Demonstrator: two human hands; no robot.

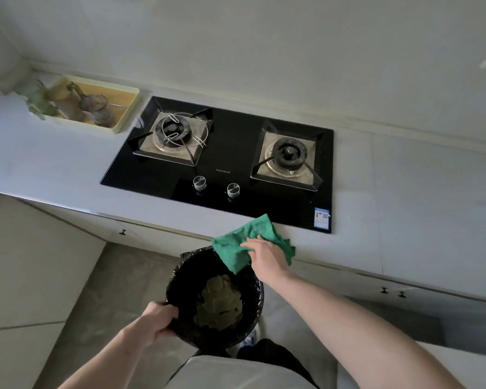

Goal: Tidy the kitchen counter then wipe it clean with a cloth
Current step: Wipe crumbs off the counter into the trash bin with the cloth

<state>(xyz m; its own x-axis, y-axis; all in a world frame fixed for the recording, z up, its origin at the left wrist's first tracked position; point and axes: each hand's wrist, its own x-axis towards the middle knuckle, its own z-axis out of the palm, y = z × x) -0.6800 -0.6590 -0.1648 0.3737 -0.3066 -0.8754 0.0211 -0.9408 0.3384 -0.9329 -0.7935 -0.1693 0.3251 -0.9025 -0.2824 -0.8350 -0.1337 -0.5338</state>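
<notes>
With our left hand [157, 318] we are gripping the rim of the round black-lined bin [216, 296], fingers curled, holding it below the pale grey counter [390, 220] edge, apparently to catch crumbs. Our right hand [267, 255], fingers fairly straight, is pressing the crumpled green cloth [236, 245] at that edge, just before the black glass hob [230, 153].

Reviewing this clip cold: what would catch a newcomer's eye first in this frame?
The bright green cloth at the pale counter's front edge, under the right hand, stands out first. Just below it, the left hand grips the rim of a round bin lined with a black bag, greenish scraps inside. Behind sits the glossy black two-burner gas hob.
</notes>
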